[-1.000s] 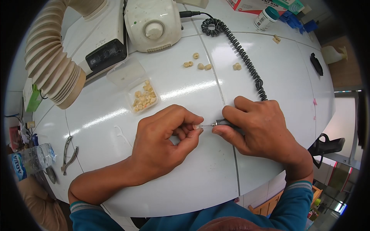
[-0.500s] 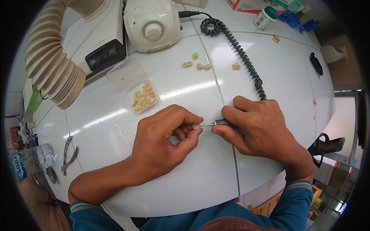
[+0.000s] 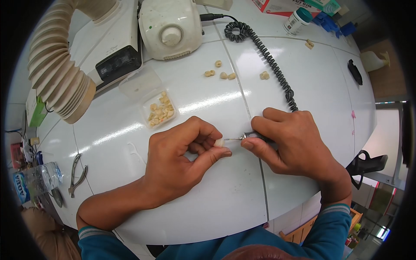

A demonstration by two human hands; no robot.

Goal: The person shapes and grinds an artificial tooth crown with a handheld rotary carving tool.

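Between the thumb and fingers of my left hand (image 3: 180, 158) is a small whitish dental crown (image 3: 220, 142). My right hand (image 3: 292, 141) grips a dark rotary handpiece (image 3: 255, 136), its thin metal bur (image 3: 233, 138) pointing left. The bur's tip is at the crown; whether it touches, I cannot tell. A coiled black cord (image 3: 277, 65) runs from behind my right hand up to the white control unit (image 3: 170, 32). Beyond my left hand stands an open clear plastic box (image 3: 159, 109) with several cream tooth-shaped pieces in it.
Several loose tooth pieces (image 3: 223, 75) lie beyond my hands. Pliers (image 3: 77, 175) and a water bottle (image 3: 37, 180) are at the left, below a ribbed hose (image 3: 58, 65). A green-capped bottle (image 3: 298, 21) and a mask box (image 3: 286, 6) stand at the back right.
The crown has turned and shows more between my left fingers, whose thumb has shifted down. My right hand and the handpiece have moved slightly to the right.
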